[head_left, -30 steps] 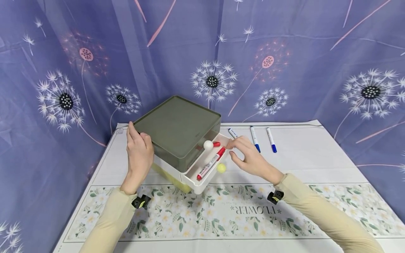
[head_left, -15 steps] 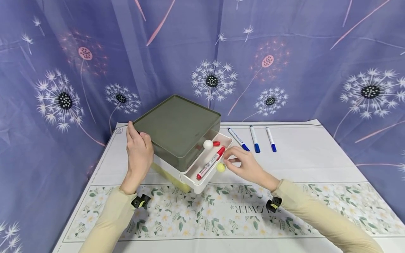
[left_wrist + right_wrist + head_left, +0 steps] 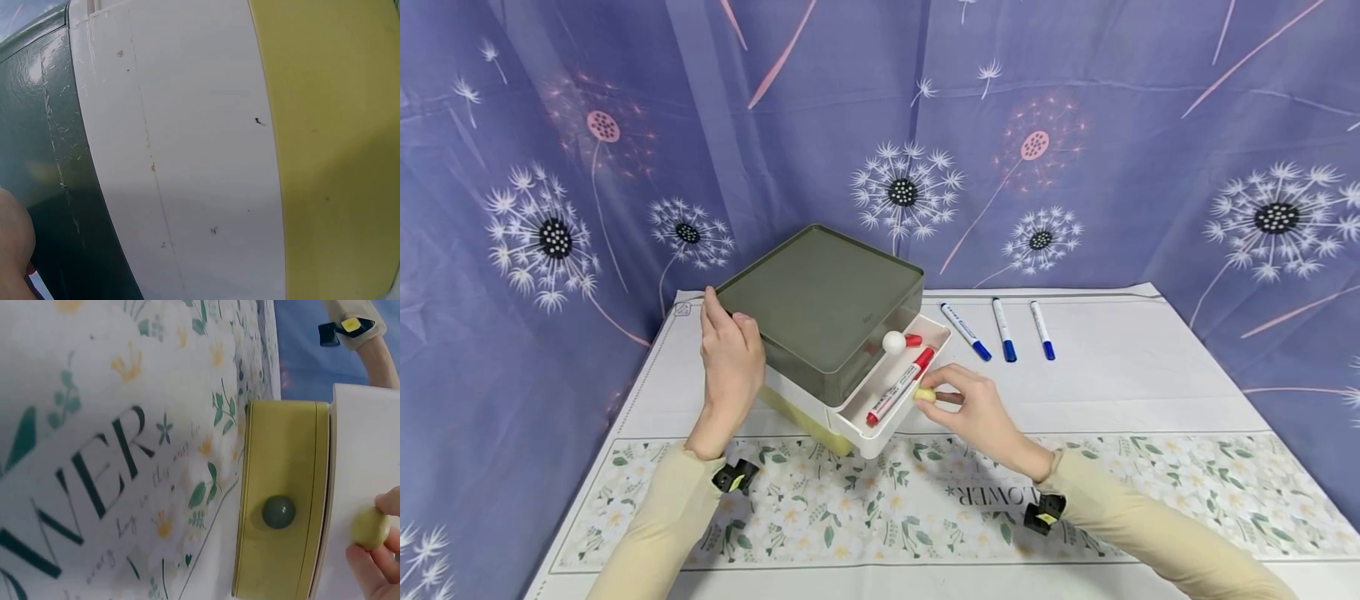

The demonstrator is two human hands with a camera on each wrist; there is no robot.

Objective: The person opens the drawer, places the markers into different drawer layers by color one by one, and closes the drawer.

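A three-tier drawer box stands at the middle left, with a dark green top tier [image 3: 827, 300], a white middle tier and a yellow bottom tier [image 3: 284, 456]. Its white drawer [image 3: 880, 437] is pulled out and holds a red-capped marker [image 3: 895, 396]; a second red cap [image 3: 913, 341] shows partly behind the green tier's white knob [image 3: 893, 342]. My right hand [image 3: 973, 408] pinches the white drawer's yellow knob [image 3: 370, 528] between thumb and fingers. Against the box's left side, my left hand [image 3: 733, 367] rests with fingers extended along the green tier's edge.
Three blue-capped markers lie on the table behind my right hand: a left one [image 3: 966, 332], a middle one [image 3: 1004, 330] and a right one [image 3: 1042, 331]. A patterned purple curtain [image 3: 820, 150] hangs behind the table. The bottom tier bears a dark green knob [image 3: 279, 512].
My right hand has moved from the drawer's far right corner down and forward to the yellow knob and now pinches it. My left hand and the box have stayed put.
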